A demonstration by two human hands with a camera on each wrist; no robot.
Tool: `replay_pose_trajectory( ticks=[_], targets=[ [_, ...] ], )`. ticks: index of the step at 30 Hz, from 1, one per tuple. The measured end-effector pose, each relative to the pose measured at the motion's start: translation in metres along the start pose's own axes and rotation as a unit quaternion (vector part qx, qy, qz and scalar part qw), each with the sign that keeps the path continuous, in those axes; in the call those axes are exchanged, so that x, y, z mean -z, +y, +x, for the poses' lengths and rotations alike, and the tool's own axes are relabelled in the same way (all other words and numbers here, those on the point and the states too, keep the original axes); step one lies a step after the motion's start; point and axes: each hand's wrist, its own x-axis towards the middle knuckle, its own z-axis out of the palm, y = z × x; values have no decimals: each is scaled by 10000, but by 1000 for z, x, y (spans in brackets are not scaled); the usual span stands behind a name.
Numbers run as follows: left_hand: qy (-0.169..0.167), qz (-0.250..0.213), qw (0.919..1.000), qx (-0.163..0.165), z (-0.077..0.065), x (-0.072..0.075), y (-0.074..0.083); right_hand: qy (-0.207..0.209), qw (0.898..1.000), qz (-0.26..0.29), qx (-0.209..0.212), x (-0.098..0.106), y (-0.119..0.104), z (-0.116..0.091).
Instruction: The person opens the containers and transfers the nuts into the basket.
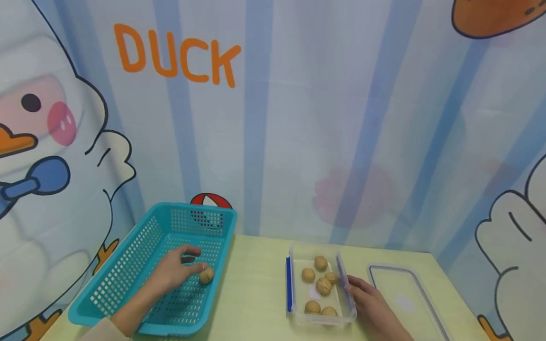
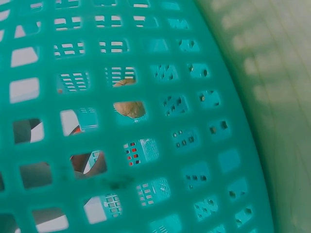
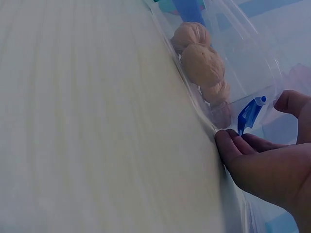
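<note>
My left hand (image 1: pixel 177 270) reaches inside a turquoise plastic basket (image 1: pixel 102 284), its fingers spread apart. The thumb is right beside a single walnut (image 1: pixel 206 275) near the basket's right wall. Through the basket's holes, the left wrist view shows the same walnut (image 2: pixel 130 108) with the hand off to its lower left. My right hand (image 1: pixel 375 305) rests against the right side of a clear plastic box (image 1: pixel 298 318), thumb and fingers apart. Several walnuts (image 1: pixel 323 286) lie in that box. In the right wrist view the fingertips touch the box's lower edge next to a blue latch (image 3: pixel 250 114).
A clear lid (image 1: pixel 420 293) with a bluish-grey rim lies on the pale yellow table (image 1: pixel 256 284), right of the box. Another blue latch (image 1: pixel 289 284) hangs along the box's left side. Behind the table hangs a striped curtain (image 1: pixel 290 142) with duck pictures.
</note>
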Motion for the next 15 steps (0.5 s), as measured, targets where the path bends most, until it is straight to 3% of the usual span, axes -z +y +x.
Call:
replay_pose_trajectory(
  ticks=[7, 15],
  targets=[
    [-81, -84, 9999, -65, 2, -1, -4, -200, 9997, 139, -60, 5, -1, 2],
    [-112, 1, 9997, -205, 0, 1, -7, -516, 9986, -80, 62, 6, 1, -2]
  ],
)
